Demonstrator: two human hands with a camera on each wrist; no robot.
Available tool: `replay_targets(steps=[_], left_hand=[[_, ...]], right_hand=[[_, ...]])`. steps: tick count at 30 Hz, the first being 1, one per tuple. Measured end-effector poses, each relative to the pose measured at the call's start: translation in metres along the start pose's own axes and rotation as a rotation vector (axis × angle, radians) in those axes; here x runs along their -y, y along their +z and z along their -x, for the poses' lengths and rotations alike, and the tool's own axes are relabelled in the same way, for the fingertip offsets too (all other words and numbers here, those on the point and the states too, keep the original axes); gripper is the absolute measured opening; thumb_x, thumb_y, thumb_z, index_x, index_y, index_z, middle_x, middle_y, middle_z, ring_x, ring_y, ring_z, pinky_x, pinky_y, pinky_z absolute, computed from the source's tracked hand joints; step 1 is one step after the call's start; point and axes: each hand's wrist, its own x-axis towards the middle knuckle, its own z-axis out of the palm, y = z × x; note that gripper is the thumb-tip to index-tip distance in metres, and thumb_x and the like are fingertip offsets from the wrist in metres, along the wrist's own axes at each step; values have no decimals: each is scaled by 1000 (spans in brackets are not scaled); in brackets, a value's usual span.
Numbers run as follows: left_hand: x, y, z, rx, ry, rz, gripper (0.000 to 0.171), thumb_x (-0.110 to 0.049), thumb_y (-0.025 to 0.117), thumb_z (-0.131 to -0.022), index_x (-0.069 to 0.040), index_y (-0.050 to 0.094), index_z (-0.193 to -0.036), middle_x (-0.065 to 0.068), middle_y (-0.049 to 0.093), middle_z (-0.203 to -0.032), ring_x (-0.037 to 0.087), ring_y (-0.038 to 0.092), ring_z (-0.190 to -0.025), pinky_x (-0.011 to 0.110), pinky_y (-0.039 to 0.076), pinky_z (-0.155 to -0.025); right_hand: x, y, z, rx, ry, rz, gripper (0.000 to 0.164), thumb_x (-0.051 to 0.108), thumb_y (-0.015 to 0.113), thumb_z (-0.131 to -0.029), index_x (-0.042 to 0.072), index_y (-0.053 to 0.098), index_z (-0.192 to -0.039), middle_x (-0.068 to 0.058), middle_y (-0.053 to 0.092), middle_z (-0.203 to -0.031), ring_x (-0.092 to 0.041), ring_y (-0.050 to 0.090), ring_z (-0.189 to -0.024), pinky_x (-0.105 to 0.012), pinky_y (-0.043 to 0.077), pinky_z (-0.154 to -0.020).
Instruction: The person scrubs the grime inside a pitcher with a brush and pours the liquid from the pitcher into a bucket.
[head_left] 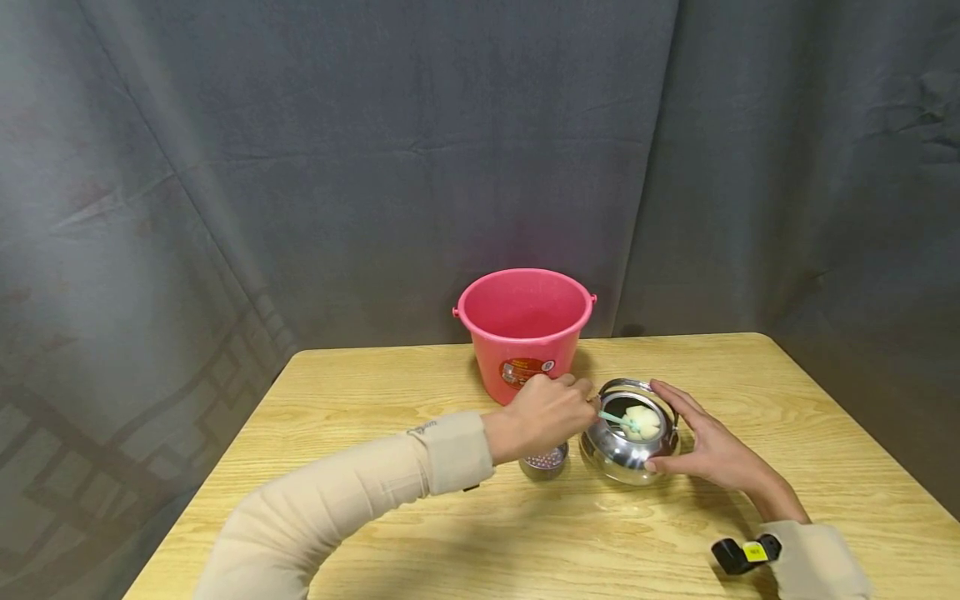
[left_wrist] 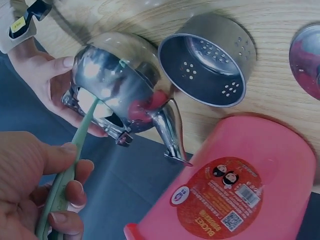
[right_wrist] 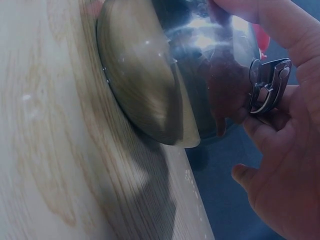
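My left hand (head_left: 547, 412) grips the pale green handle of a sponge brush (left_wrist: 80, 140). The brush's white lobed sponge head (head_left: 642, 422) sits at the round mouth of a shiny steel kettle (head_left: 618, 457), partly inside it. My right hand (head_left: 712, 450) holds the kettle from its right side, thumb on the near wall and fingers by the handle bracket (right_wrist: 270, 85). In the left wrist view the kettle's spout (left_wrist: 167, 130) points toward the bucket. The kettle has no lid on and stands on the wooden table.
A perforated steel strainer cup (left_wrist: 245, 55) stands left of the kettle, partly behind my left wrist in the head view. A pink bucket (head_left: 487, 362) is behind them. At the left wrist view's edge lies a round steel lid (left_wrist: 306, 57). Grey curtains (head_left: 375, 208) hang behind the table.
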Motion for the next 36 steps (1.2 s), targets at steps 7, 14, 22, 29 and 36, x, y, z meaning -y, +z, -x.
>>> replay_targets(steps=[7, 14, 22, 29, 36], left_hand=[[5, 2, 0, 20, 4, 29, 11, -22, 64, -93, -27, 73, -98, -6, 61, -91, 10, 58, -76, 23, 48, -50], [11, 3, 0, 35, -11, 99, 16, -22, 69, -90, -26, 73, -105, -5, 63, -94, 10, 56, -75, 21, 47, -50], [16, 4, -3, 14, -16, 90, 19, -17, 64, -92, -30, 74, -100, -7, 63, -90, 8, 56, -72, 23, 48, -50], [19, 3, -4, 11, -22, 110, 18, -14, 65, -90, -30, 74, -91, -9, 61, -84, 5, 55, -67, 24, 47, -48], [23, 4, -5, 4, -2, 131, 18, -13, 66, -90, -29, 74, -91, -9, 61, -82, 5, 52, -62, 22, 44, -46]], right_hand=[[-1, 1, 0, -7, -15, -8, 107, 17, 88, -68, 17, 25, -154, -22, 22, -153, -51, 21, -133, -76, 23, -91], [-1, 1, 1, -2, -7, -3, 107, 18, 88, -68, 18, 24, -154, -22, 21, -154, -51, 21, -133, -77, 23, -90], [-2, 0, 1, -1, 1, 10, 107, 20, 88, -69, 19, 23, -154, -22, 21, -154, -53, 22, -133, -78, 24, -90], [-4, 1, 1, 2, 22, 18, 107, 22, 87, -70, 19, 22, -155, -23, 20, -154, -53, 21, -133, -78, 22, -90], [-3, 1, 2, 1, 25, 17, 108, 22, 87, -69, 19, 22, -155, -23, 19, -154, -54, 20, -133, -78, 23, -89]])
